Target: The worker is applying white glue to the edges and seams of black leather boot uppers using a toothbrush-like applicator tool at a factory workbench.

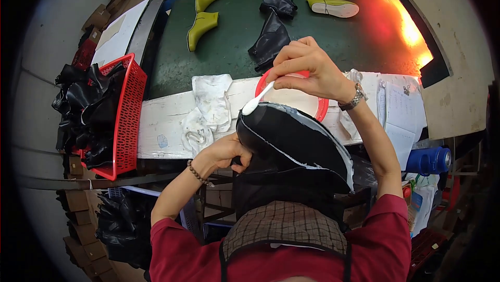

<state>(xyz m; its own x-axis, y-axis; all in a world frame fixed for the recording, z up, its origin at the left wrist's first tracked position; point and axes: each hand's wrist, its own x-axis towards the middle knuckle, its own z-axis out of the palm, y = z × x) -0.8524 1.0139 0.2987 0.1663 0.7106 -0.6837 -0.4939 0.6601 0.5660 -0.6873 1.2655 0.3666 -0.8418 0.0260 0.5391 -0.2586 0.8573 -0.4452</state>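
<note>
My left hand (226, 152) grips a black boot upper (294, 133) by its near left side, its fingers curled into the black material. Pale whitish strips run along the upper's edges, and it is held tilted above my lap. Pinched between the thumb and fingers of my right hand (307, 68) is a white spoon-shaped applicator (251, 107). Its rounded head touches the far left tip of the upper. Below my right hand sits a round red-rimmed container (323, 109) with something pale inside, partly covered by the hand and the upper.
A stained white cloth (212, 99) lies on the white bench (161, 120). At the left, a red basket (130, 110) is heaped with black uppers (88, 105). Beyond, a green belt (229, 42) carries yellow-green boots (202, 29) and black uppers (271, 37). A blue bottle (429, 160) is at right.
</note>
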